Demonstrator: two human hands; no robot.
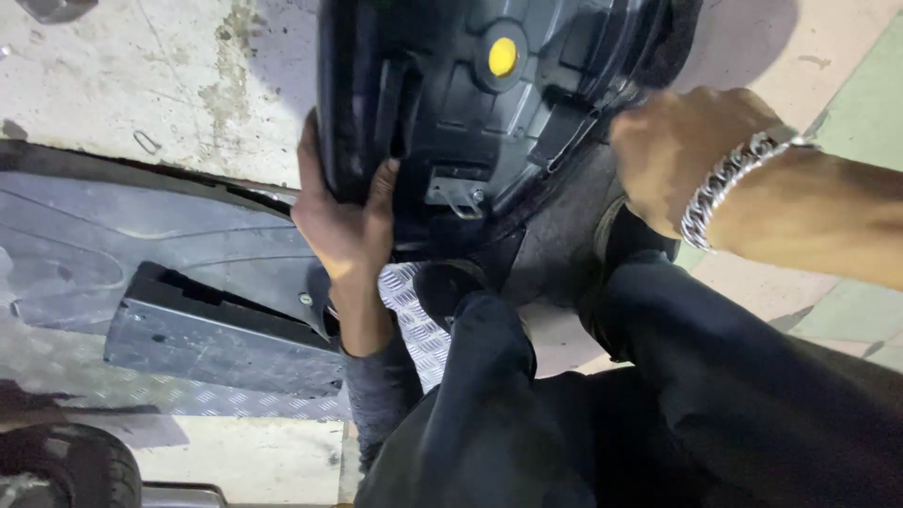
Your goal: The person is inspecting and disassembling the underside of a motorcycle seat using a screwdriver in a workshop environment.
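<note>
Between our two hands sits the black plastic panel [470, 103], its yellow plug [502, 56] up top. Our left hand [343, 221] clamps the panel's left edge, fingers wrapped over the rim. Our right hand [682, 150], chain bracelet [729, 183] at the wrist, grips the right edge. Concrete floor [141, 85] lies beyond; grey bodywork [141, 254] and checker plate [419, 325] crowd below.

light: dim, cool, from above | brightest: pale concrete floor [141, 85] above the left hand [343, 221] | glare: soft sheen on the black plastic panel [470, 103] between the hands | shadows: deep below the right hand [682, 150], dark trousers lose detail | focus: slight blur throughout, softer at edges
</note>
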